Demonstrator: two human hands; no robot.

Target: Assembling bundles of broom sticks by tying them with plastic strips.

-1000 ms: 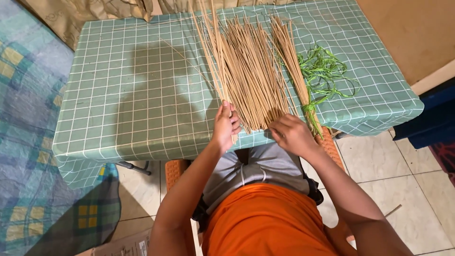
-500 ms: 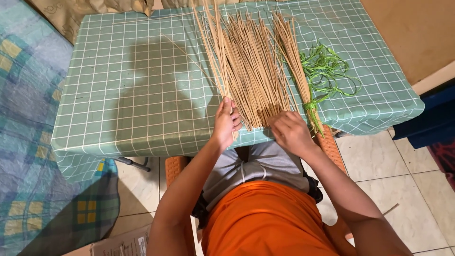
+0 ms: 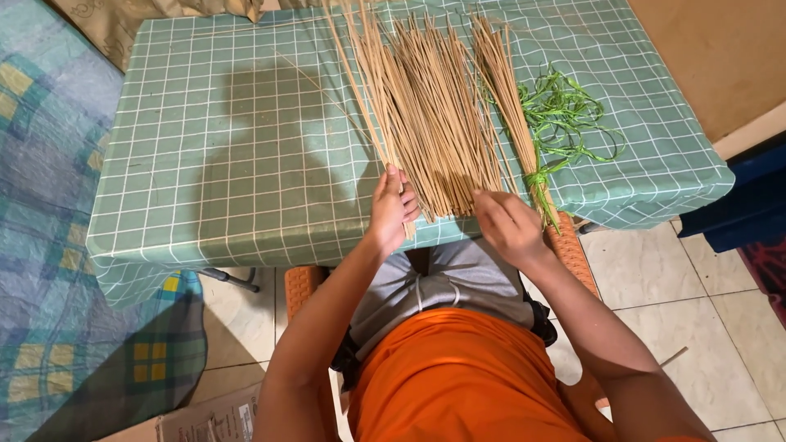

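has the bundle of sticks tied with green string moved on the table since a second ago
No. The tied bundle lies in the same place beside the green string on the checked tablecloth; only the camera view shifted slightly.

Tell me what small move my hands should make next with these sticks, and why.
Probably square up the near ends: the left hand and right hand sit at the loose sticks, which lie fanned and uneven, unlike the tied bundle.

The one camera sat on my head, looking steeply down toward twelve o'clock, close over the surface (image 3: 246, 164), my lap filling the frame's six o'clock edge.
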